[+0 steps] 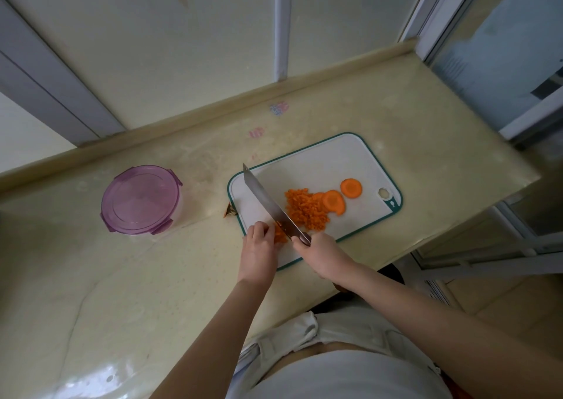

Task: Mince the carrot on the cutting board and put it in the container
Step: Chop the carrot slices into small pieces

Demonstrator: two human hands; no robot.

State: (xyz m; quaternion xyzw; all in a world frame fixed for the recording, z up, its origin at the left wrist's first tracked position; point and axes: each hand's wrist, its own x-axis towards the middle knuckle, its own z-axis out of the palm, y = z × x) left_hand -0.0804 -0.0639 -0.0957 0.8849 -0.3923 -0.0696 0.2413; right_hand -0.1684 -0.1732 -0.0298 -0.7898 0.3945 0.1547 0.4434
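Now the carrot (307,212) lies mostly minced on the board (320,161), two slices (351,187) beside the heap. Left grip (259,246) curls on a bit (280,236) by the knife (268,200), whose handle the right grip (320,254) clamps. Lidded container (141,199) stands left on the desk (122,276).

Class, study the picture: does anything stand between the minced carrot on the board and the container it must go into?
Yes. The purple lid is on the container, closing its mouth. On the counter between it and the cutting board, only a small brown scrap shows, beside the board's left edge.
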